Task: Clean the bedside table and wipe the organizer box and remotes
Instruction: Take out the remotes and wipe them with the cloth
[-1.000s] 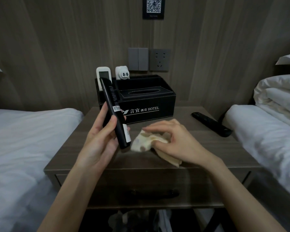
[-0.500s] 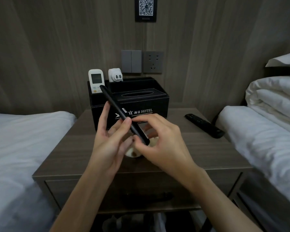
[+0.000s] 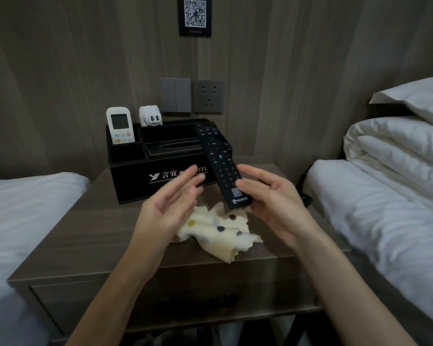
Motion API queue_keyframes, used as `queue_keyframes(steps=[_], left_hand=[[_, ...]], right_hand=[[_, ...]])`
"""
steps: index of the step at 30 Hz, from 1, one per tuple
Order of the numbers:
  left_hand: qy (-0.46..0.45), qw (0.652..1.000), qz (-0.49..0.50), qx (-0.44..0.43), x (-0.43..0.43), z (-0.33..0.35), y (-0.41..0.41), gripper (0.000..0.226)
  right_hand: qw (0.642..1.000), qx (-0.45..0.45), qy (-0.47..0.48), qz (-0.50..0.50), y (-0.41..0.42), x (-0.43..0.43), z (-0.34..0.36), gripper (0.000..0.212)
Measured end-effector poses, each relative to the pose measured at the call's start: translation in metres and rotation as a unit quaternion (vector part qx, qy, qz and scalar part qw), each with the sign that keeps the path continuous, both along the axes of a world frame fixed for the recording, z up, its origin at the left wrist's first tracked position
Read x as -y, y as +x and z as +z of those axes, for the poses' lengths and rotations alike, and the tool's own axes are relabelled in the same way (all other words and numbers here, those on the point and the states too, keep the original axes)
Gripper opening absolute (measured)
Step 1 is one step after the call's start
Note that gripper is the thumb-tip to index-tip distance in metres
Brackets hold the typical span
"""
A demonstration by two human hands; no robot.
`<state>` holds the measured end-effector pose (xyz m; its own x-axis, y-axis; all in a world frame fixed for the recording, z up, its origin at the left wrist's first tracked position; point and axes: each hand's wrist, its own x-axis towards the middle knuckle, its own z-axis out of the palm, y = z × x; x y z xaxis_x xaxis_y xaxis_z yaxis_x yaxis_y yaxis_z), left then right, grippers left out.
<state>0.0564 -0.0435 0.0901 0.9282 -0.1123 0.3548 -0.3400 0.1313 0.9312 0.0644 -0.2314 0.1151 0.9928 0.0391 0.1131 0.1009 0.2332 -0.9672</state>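
Observation:
My right hand [image 3: 273,198] grips the lower end of a long black remote [image 3: 219,163], buttons up, its far end pointing over the black organizer box [image 3: 135,174]. My left hand [image 3: 170,203] hovers open beside it with fingers spread, holding nothing. A cream dotted cloth [image 3: 220,233] lies crumpled on the wooden bedside table [image 3: 90,243] below both hands. A white remote [image 3: 120,128] stands upright in the box's left rear slot. A second black remote [image 3: 306,198] is mostly hidden behind my right hand.
A white plug adapter [image 3: 150,116] sits in the box's back row. White beds flank the table on the left [image 3: 23,221] and right [image 3: 385,221], with folded duvets [image 3: 398,143] on the right. Switches and a socket [image 3: 208,96] are on the wall.
The black remote passed from my left hand to my right and turned buttons up. My left hand let go and opened. The cloth now lies uncovered on the table.

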Motion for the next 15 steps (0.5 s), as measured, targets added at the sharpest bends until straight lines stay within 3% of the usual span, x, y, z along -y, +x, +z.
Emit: queue_keyframes(steps=[3,7,15], left_hand=[[0.166,0.981,0.086,0.045,0.004,-0.014,0.006,0.036],[0.363,0.921,0.122,0.074,0.005,-0.03,0.015,0.033],[0.403,0.904,0.111,0.088,0.006,-0.038,0.022,0.035]], right_hand=[[0.998,-0.01,-0.007,-0.062,0.004,0.024,0.002,0.032],[0.989,-0.059,-0.087,-0.105,0.009,0.058,-0.001,0.029],[0.971,-0.133,-0.165,-0.111,0.018,0.083,-0.017,0.02]])
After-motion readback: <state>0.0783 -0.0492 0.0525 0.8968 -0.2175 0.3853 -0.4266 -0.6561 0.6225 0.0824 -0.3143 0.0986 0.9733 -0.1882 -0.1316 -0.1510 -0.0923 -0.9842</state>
